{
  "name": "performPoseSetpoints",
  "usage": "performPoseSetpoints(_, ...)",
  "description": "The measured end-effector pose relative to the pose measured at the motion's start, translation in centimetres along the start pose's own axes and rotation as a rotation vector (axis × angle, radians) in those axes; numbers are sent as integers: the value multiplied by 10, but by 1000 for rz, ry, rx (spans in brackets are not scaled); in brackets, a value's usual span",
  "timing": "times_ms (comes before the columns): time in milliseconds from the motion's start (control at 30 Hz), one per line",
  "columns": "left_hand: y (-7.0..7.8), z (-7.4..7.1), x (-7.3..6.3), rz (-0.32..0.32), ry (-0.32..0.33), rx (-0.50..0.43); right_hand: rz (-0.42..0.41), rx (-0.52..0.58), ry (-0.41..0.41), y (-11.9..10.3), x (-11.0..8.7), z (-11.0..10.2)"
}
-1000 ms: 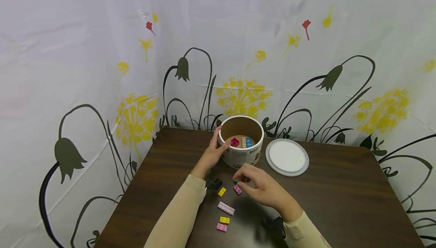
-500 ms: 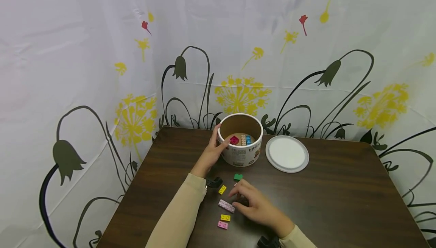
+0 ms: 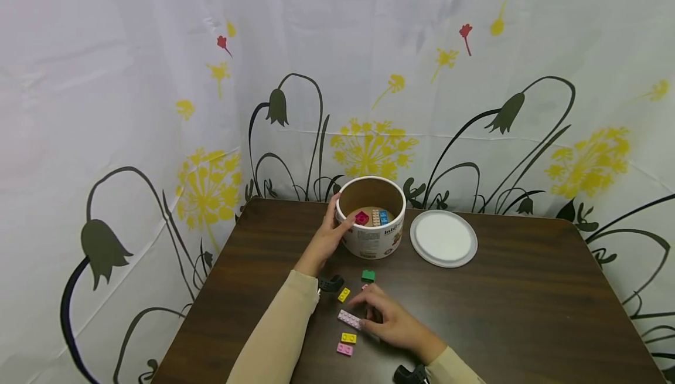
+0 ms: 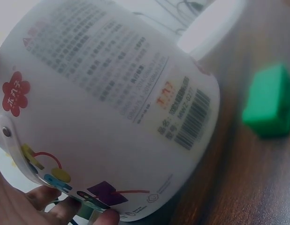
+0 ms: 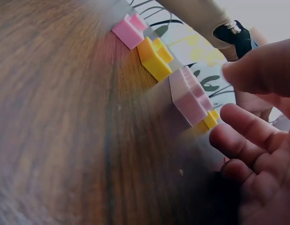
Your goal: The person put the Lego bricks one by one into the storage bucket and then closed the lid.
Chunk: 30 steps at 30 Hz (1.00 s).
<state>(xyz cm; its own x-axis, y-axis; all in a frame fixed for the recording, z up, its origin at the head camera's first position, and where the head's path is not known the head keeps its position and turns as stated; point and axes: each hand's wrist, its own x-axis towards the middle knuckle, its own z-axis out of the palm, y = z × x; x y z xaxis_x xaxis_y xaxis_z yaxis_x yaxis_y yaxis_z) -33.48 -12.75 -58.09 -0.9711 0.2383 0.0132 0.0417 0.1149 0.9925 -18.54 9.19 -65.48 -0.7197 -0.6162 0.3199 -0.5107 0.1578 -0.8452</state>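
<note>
My left hand (image 3: 323,244) holds the side of a round white tub (image 3: 369,244), its thumb near the rim. Printed text and a barcode show on the tub wall (image 4: 121,117) in the left wrist view. Inside lie a dark pink brick (image 3: 361,218), a beige brick (image 3: 376,218) and a blue brick (image 3: 384,217). My right hand (image 3: 392,320) hovers beside a long pale pink toy brick (image 3: 348,318), fingers loosely bent. The right wrist view shows a gap between the fingertips and that brick (image 5: 188,96).
A green brick (image 3: 368,275) lies before the tub, with a pink brick (image 3: 365,286) partly hidden by my right hand. Yellow bricks (image 3: 344,295) (image 3: 348,338) and another pink brick (image 3: 345,349) lie nearby. A white lid (image 3: 444,237) rests right of the tub.
My right hand has come back from near the green brick to the long pale pink brick, uncovering the green one. My left hand stays on the tub.
</note>
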Motion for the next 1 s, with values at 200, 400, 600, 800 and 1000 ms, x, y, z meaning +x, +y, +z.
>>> performPoseSetpoints(200, 1, 0, 0, 13, -14, 9, -65, -49, -98, -3, 4, 1)
performPoseSetpoints(400, 0, -1, 0, 14, -14, 10, -78, -97, -157, -5, 6, 2)
performPoseSetpoints(600, -2, -1, 0, 12, -8, 23, -36, -121, -125, -6, 5, 3)
performPoseSetpoints(800, -3, -1, 1, 12, -7, 19, 12, -131, -85, -6, 4, 1)
performPoseSetpoints(1000, -4, 0, 1, -1, -7, 14, 60, -134, -74, -3, 4, 0)
